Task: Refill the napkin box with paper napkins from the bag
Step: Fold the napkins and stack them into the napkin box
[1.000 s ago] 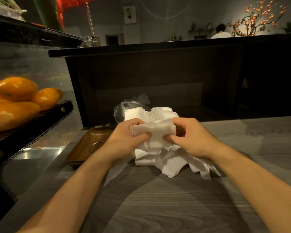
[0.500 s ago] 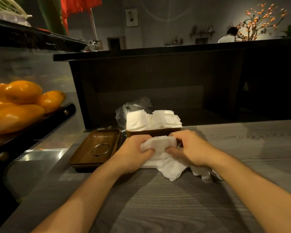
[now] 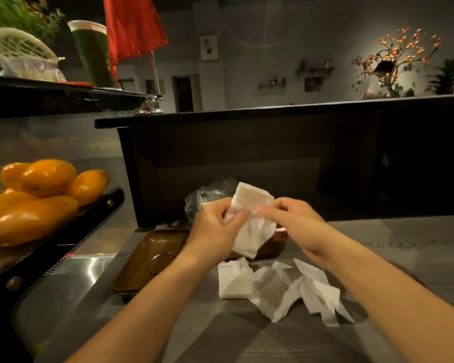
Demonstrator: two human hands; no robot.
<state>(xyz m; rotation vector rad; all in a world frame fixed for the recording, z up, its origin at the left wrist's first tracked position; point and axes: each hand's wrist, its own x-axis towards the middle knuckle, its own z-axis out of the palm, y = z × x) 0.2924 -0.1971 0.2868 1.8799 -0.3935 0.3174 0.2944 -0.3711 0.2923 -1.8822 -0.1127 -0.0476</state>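
Napkin (image 3: 252,203) pinched in left hand (image 3: 215,229) and right hand (image 3: 291,221), above napkin box (image 3: 270,247); loose napkins (image 3: 278,289) nearer, on desk (image 3: 404,247).

dim room, grey walls. grey wood-grain counter (image 3: 417,247) in foreground, backed by dark raised bar (image 3: 273,113). framed picture (image 3: 209,47) and small shelves (image 3: 271,84) hung on far wall. orange-berried branches (image 3: 404,48) lit warmly at right. red flag (image 3: 131,24) on pole at left.
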